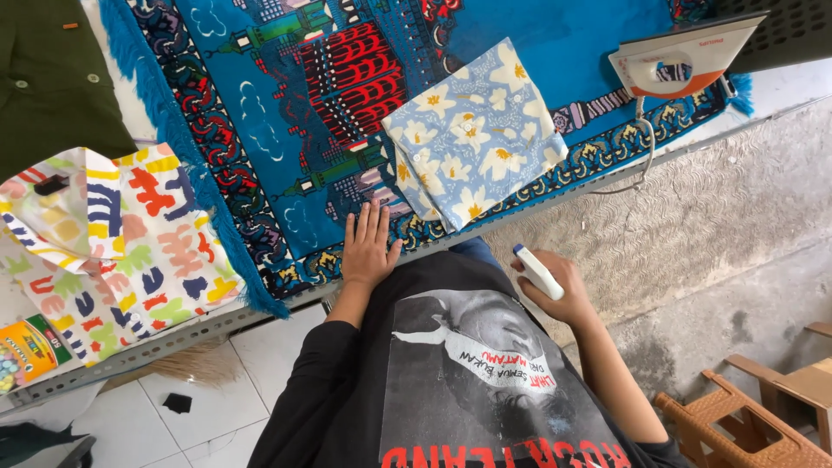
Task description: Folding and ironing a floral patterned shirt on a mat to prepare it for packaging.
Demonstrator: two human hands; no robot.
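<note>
Left hand (368, 247) lies flat, fingers released, on the blue rug (260, 130) beside the folded floral shirt (472, 134); right hand (555, 286), off that rug's edge, grasps a white spray bottle (537, 270).

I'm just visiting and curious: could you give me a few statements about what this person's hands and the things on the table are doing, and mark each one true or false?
1. The left hand lies flat on the blue patterned rug. True.
2. The right hand holds a small white bottle with a blue cap. True.
3. The white and orange clothes iron is in the right hand. False: it stands on the far right of the rug, away from both hands.
4. The folded light blue flowered shirt lies on the floor. False: it lies on the rug, just beyond the left hand.
5. A colourful patterned cloth lies left of the rug. True.
</note>
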